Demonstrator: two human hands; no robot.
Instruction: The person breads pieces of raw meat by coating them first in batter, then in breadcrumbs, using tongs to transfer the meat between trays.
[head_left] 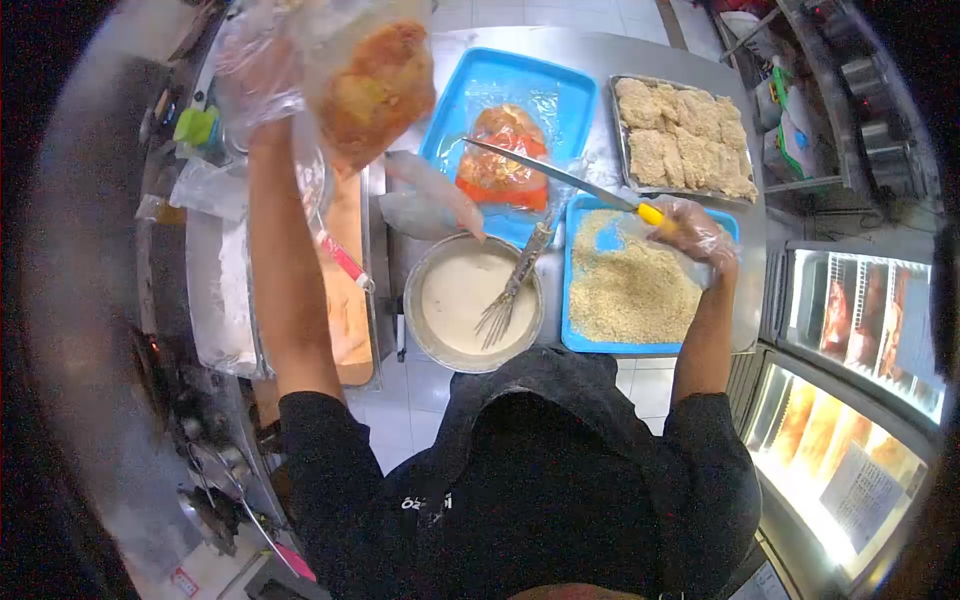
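My left hand [262, 62], in a clear plastic glove, is raised high at the upper left and holds up a clear bag of orange marinated meat [375, 85]. My right hand [698, 235], also gloved, grips the yellow handle of a long knife [560, 178] whose blade points left over a blue tray [560, 95]. On that tray lies a second bag of marinated meat [503, 158]. Below stands a round metal bowl of pale batter [470, 300] with a fork [512, 290] resting in it.
A blue tray of breadcrumbs [628, 290] sits under my right hand. A metal tray of breaded cutlets [682, 135] is at the back right. A wooden board [345, 300] and a floured tray [225, 300] lie at the left. Lit display cases [850, 400] stand on the right.
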